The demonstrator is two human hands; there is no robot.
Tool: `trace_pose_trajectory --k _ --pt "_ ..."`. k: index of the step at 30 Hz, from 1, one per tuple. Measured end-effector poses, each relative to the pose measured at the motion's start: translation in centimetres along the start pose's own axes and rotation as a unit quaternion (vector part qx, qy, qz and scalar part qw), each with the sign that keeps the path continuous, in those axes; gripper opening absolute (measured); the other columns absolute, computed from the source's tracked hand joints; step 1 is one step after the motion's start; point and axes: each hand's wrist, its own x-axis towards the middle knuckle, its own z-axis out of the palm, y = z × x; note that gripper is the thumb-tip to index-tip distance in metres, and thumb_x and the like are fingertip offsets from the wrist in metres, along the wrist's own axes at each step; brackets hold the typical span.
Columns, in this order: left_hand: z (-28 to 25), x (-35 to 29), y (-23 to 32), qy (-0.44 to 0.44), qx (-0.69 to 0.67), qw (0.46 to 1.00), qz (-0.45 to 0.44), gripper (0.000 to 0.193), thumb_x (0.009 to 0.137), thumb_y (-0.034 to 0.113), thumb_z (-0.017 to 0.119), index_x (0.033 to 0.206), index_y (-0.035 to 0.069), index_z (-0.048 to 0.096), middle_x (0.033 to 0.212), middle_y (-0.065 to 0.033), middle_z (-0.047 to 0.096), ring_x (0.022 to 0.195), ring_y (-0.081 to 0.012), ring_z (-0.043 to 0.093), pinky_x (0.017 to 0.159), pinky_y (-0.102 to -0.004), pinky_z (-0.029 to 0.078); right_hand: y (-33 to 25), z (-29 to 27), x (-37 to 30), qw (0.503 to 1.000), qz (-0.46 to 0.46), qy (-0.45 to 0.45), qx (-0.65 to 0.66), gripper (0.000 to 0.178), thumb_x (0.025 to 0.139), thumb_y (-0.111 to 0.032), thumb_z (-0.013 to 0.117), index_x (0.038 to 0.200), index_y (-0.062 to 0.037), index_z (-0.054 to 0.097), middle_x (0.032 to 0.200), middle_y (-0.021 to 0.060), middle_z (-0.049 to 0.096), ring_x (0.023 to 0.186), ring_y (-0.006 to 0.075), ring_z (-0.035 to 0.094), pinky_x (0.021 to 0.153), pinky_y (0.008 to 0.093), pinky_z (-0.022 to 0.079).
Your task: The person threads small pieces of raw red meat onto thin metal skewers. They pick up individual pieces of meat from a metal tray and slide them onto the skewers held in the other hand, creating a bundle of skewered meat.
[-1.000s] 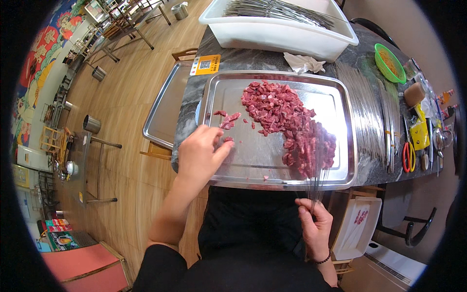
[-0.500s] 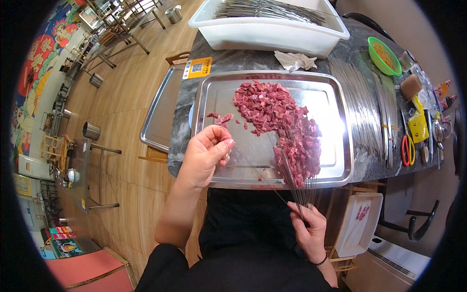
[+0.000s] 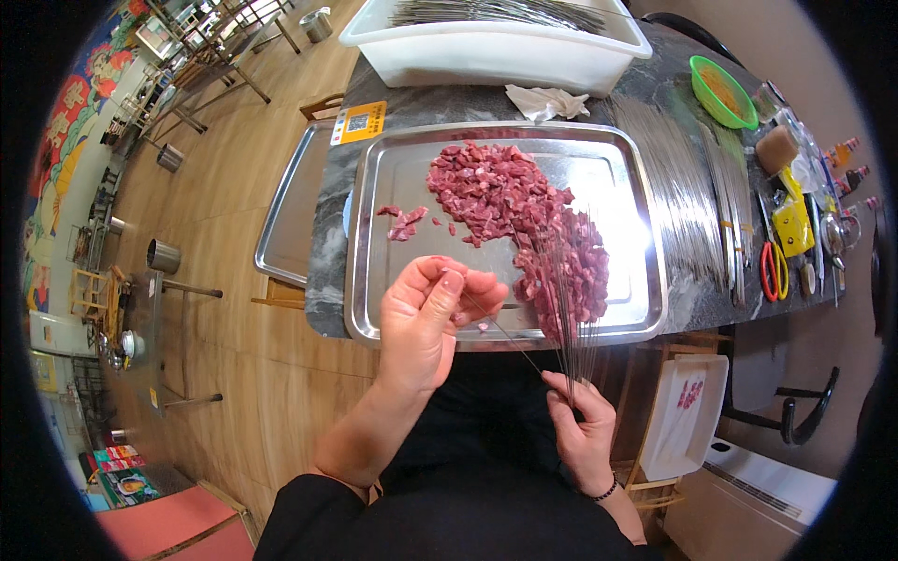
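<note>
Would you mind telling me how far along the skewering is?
Done: meat cubes lie cut on the tray. In hand: the left hand pinches one skewer; the right hand grips a bare bunch. Left: nearly the whole pile; no loaded skewers are visible.

the white tub beyond the steel tray is cut off by the top edge of the picture, so the far ends of the skewers in it are out of sight. the left hand covers part of the tray's near rim, and its curled fingers hide whatever they pinch. right of the tray, the small things around the red-handled scissors are too small and bent by the lens to name. the second tray lies partly under the counter edge.
</note>
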Motion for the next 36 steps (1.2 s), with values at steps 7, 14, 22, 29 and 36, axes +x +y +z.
trace_pose_trajectory --k 7,14,22,29,36 --pt "1.0 -1.3 -0.9 -0.036 -0.053 0.998 0.026 0.013 0.102 0.015 0.057 0.107 0.003 0.055 0.100 -0.0180 0.071 0.094 -0.0289 0.072 0.087 -0.0427 0.060 1.3 0.4 -1.8 0.997 0.033 0.015 0.067 0.029 0.089 0.003 0.063 0.117 -0.0009 0.071 0.088 0.0058 0.066 0.077 0.0114 0.057 0.070 0.0248 0.046" --pt "1.4 -0.7 -0.7 -0.106 0.088 0.990 -0.005 0.015 0.100 0.016 0.060 0.106 0.004 0.055 0.095 -0.0198 0.071 0.086 -0.0307 0.072 0.081 -0.0420 0.060 1.1 -0.6 -1.1 0.998 -0.008 0.033 0.054 0.030 0.088 0.005 0.063 0.116 -0.0007 0.071 0.088 0.0057 0.066 0.078 0.0113 0.058 0.070 0.0244 0.047" --pt "2.2 0.2 -0.1 -0.085 0.078 0.993 0.004 0.016 0.103 0.020 0.056 0.106 0.004 0.057 0.093 -0.0189 0.071 0.084 -0.0305 0.073 0.077 -0.0403 0.061 1.6 -1.7 -1.1 0.998 0.022 0.033 0.046 0.030 0.087 0.005 0.062 0.115 -0.0008 0.071 0.088 0.0063 0.067 0.078 0.0127 0.059 0.071 0.0260 0.047" --pt "2.5 -0.5 -0.2 -0.049 0.151 0.986 0.052 0.017 0.103 0.020 0.055 0.105 0.003 0.057 0.090 -0.0190 0.071 0.080 -0.0297 0.073 0.076 -0.0409 0.061 1.5 -2.1 -0.9 0.999 0.014 0.024 0.047 0.030 0.087 0.004 0.062 0.116 0.0000 0.071 0.087 0.0064 0.067 0.078 0.0127 0.059 0.071 0.0262 0.047" --pt "1.9 -1.0 0.6 -0.103 0.177 0.977 0.066 0.015 0.104 0.015 0.053 0.106 -0.001 0.053 0.095 -0.0190 0.071 0.088 -0.0271 0.073 0.082 -0.0384 0.060 1.3 -2.1 -1.2 0.999 0.007 0.016 0.051 0.031 0.087 0.004 0.062 0.117 -0.0007 0.071 0.088 0.0064 0.067 0.078 0.0125 0.059 0.072 0.0260 0.047"
